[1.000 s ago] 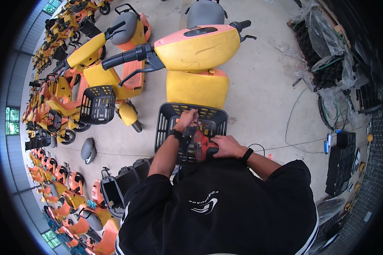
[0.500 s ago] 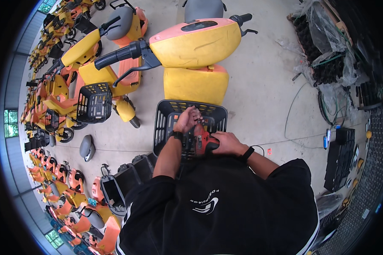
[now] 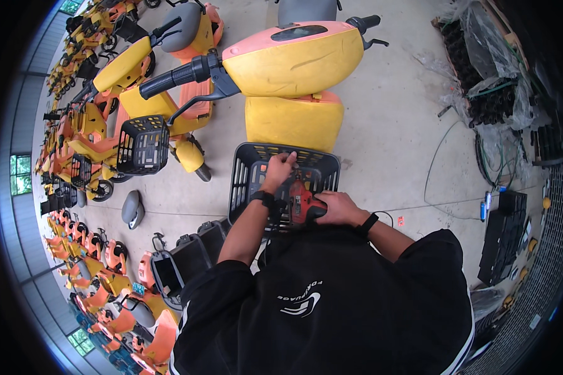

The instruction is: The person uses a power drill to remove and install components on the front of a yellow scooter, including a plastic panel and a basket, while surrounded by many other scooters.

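My right hand (image 3: 339, 209) grips a red-and-black cordless drill (image 3: 301, 205), its nose pointing away from me over the black plastic basket (image 3: 239, 184). Just left of the drill's tip, my left hand (image 3: 278, 171) is closed, thumb and fingers pinched together inside the basket near its far wall. Whatever those fingers hold is too small to make out. Behind the basket stands a yellow-and-pink scooter (image 3: 294, 122), with its handlebar cover (image 3: 288, 65) above.
Another yellow scooter with a black basket (image 3: 142, 145) stands to the left. A grey saddle (image 3: 131, 209) lies on the floor; dark open cases (image 3: 200, 247) sit by my left elbow. Plastic-wrapped black parts (image 3: 481, 81) and black boxes (image 3: 503, 237) line the right side.
My left hand has turned from a loosely curled, raised pose into a pinch beside the drill's tip. My right hand still holds the drill. The whole view has shifted slightly.
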Motion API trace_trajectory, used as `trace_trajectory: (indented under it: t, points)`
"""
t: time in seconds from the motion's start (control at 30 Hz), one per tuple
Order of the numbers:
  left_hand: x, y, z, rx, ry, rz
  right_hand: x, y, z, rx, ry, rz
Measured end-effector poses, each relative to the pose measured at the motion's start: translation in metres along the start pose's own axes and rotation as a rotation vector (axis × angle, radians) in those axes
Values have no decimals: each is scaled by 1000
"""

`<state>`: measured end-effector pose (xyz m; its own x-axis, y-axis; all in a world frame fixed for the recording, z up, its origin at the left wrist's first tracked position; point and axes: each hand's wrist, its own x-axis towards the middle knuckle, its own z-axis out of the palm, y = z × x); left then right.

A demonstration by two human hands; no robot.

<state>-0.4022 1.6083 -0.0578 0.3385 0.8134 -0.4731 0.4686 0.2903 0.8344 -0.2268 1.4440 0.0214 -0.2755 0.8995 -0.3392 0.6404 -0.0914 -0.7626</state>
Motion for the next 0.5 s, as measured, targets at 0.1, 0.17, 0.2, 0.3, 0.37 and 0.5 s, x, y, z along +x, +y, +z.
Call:
trace_trajectory:
  t: [0.1,0.17,0.2,0.3,0.37,0.5]
  points:
    - [-7,14,-6,-16,-54,-68,-1,3,1,10,18,-32]
    - [-14,27,-10,-409,-188,-404,-1,3,2,27,22,-15]
    - [-13,27,-12,-405,-188,-409,0,4,1,33,21,-14]
    - [-11,24,-19,-885,-371,-594,3,4,-2,40,-17,-20]
    - [-12,33,-16,-748,-274,-583,5,7,-2,47,-30,-34]
    - [-16,44,-7,-36,-51,-305,5,8,-3,65,-39,-41]
